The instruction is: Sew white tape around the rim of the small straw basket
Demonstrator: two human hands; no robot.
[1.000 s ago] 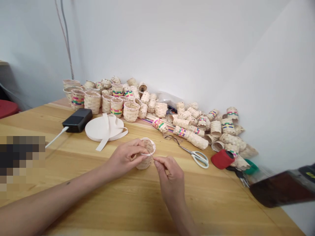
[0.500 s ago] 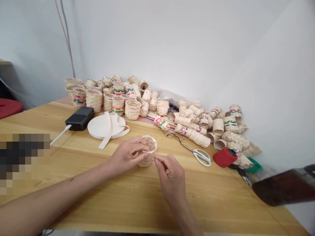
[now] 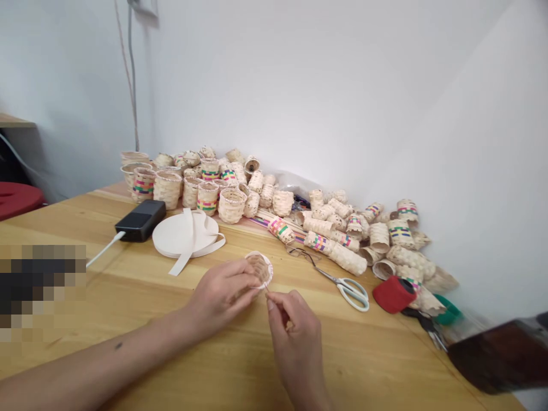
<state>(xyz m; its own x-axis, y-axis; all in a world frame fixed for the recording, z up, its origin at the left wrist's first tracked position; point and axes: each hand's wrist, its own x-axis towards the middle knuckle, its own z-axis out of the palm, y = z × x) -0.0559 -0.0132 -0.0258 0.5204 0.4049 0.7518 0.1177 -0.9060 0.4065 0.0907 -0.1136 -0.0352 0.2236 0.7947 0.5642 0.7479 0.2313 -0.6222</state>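
Note:
A small woven basket (image 3: 260, 269) with a white-wrapped rim is held above the wooden table, its opening tilted up. My left hand (image 3: 226, 290) is closed on its left and near side, covering much of the body. Just right of and below the rim, my right hand (image 3: 293, 325) pinches a thin reddish thread (image 3: 267, 289) that runs up to the rim. The fingertips of the two hands are close but apart. A flat roll of white tape (image 3: 184, 234) lies beyond my left hand, its loose end hanging over the front.
Many woven baskets (image 3: 232, 205) line the wall. Scissors (image 3: 351, 293) lie right of centre, near a red thread spool (image 3: 394, 294). A black power bank (image 3: 140, 221) with a white cable sits left. A dark object (image 3: 500, 354) juts in at the right.
The view has tilted up slightly, so things appear lower. My left hand has wrapped further over the near side of the basket. My right hand still pinches the thread.

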